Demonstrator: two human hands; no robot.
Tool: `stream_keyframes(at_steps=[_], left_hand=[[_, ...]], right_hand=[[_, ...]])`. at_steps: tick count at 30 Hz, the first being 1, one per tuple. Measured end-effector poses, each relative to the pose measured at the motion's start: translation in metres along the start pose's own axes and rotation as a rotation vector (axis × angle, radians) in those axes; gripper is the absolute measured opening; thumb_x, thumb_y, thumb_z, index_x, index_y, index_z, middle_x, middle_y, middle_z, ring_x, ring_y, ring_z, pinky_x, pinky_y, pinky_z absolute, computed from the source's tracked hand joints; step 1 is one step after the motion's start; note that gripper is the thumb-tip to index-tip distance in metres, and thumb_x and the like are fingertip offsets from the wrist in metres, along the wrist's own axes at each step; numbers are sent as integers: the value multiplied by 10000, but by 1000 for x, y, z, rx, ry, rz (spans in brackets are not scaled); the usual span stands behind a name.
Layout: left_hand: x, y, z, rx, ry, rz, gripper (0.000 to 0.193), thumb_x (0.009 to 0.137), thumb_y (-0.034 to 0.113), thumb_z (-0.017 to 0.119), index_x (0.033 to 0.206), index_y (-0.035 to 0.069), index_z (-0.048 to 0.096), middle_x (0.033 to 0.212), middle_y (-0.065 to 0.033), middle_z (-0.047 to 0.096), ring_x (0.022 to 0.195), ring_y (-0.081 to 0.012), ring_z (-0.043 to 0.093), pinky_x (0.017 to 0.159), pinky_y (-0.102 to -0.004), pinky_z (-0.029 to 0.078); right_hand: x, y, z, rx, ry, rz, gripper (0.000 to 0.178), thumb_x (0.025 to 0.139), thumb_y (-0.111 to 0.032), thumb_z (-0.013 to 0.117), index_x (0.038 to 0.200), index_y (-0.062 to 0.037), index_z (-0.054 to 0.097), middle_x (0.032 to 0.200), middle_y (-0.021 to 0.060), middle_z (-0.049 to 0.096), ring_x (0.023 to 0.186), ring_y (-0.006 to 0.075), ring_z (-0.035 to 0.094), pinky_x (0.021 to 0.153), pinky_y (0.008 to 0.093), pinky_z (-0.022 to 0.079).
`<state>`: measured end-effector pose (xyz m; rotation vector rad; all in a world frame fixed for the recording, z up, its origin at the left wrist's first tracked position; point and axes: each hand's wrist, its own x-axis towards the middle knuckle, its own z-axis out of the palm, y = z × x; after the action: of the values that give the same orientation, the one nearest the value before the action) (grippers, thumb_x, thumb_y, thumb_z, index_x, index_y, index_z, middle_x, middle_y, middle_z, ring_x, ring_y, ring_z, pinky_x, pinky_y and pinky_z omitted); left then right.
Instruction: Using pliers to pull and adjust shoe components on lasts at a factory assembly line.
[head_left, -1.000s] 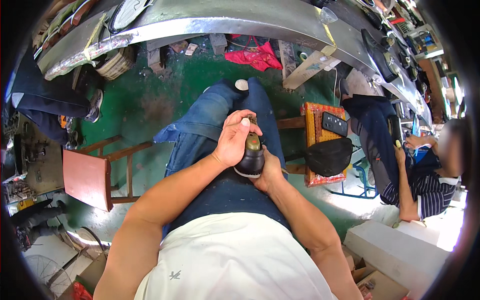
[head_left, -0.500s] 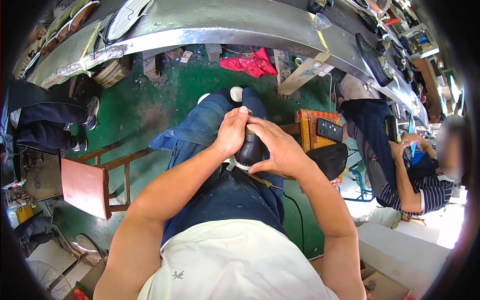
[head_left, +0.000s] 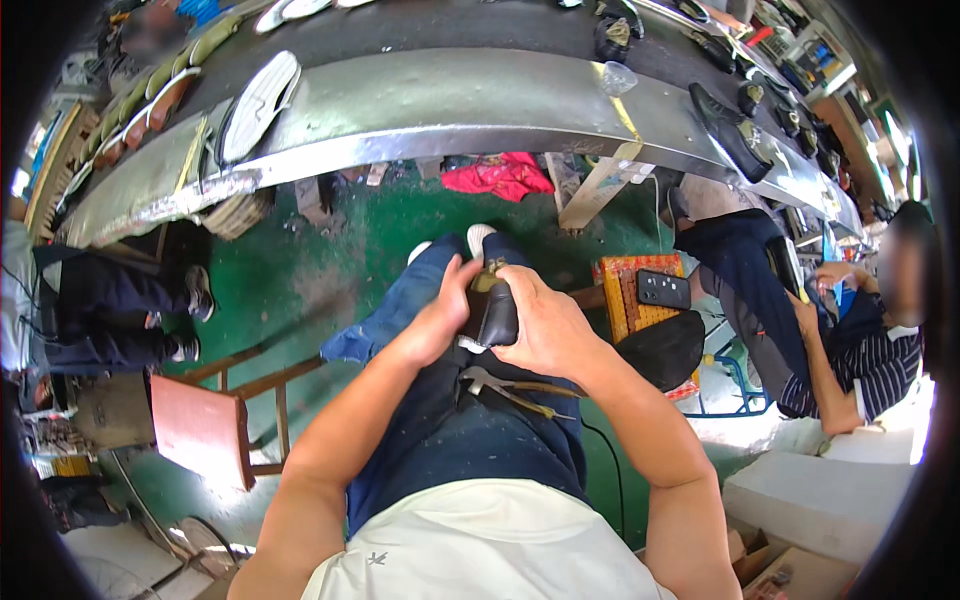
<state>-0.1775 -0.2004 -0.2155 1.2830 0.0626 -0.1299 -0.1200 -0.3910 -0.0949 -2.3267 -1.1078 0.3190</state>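
Above my lap is a black leather shoe upper on a last (head_left: pixel 498 316), with a pale sole edge and an olive-brown inside. My right hand (head_left: pixel 550 322) grips its right side, thumb low by the pale edge and fingers over the top. Along its left side, my left hand (head_left: pixel 440 315) has its fingers stretched out; whether they touch the shoe is hard to tell. On my dark apron just below lie metal pincers (head_left: pixel 490 384) with slim handles pointing right.
A metal-edged workbench (head_left: pixel 420 95) crosses ahead, bearing a white sole (head_left: pixel 262 105) and black shoes (head_left: pixel 730 130). To my right, a phone (head_left: pixel 663 289) and a black pad (head_left: pixel 660 350) rest on a woven seat. A stool (head_left: pixel 200 430) stands left. Co-workers sit right and stand left.
The shoe has tilted and turned in my right hand. My left hand has loosened from its top and moved down its left side. The pincers on my lap now show fully.
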Motion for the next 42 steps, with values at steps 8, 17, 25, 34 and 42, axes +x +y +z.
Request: stream_keyframes(at_steps=[8,17,25,34,42], left_hand=[[12,3,-1,308,123,200,1113,767,84,883,1627,80,176,1606,-185,342,1443,-258,407,1161,-380,383],[-13,93,9,118,38,-190,683,868,139,834,1444,-4,496,1304,-111,654,1188,-179,611,1028,-351,499],[-25,-4,8,829,109,-403,485,1013,383,533,1268,-8,663,1131,-216,716,963,-318,711,852,-392,540],[-36,18,0,53,-113,-676,697,782,-61,585,1463,65,506,1261,-99,651,1087,-189,644,854,-321,513],[-74,-22,16,239,-75,-398,1021,782,-62,618,1623,-22,42,1600,-189,349,1484,-243,334,1214,-319,252]], right_hand=[[1,21,5,200,276,9,944,732,-345,866,1431,56,374,1403,297,480,1305,450,505,1103,451,422],[-109,11,47,-225,-590,263,600,766,-385,836,1147,16,602,1058,265,680,982,409,690,860,477,566],[-147,51,-17,359,-651,541,470,788,-378,868,967,3,659,852,110,721,755,202,717,668,343,549],[-121,50,15,920,-598,642,257,987,-225,619,1150,-26,618,928,98,710,829,173,663,676,329,518],[-71,39,10,73,-506,126,332,912,-104,610,1176,83,538,1146,306,631,1087,460,614,937,491,495]])
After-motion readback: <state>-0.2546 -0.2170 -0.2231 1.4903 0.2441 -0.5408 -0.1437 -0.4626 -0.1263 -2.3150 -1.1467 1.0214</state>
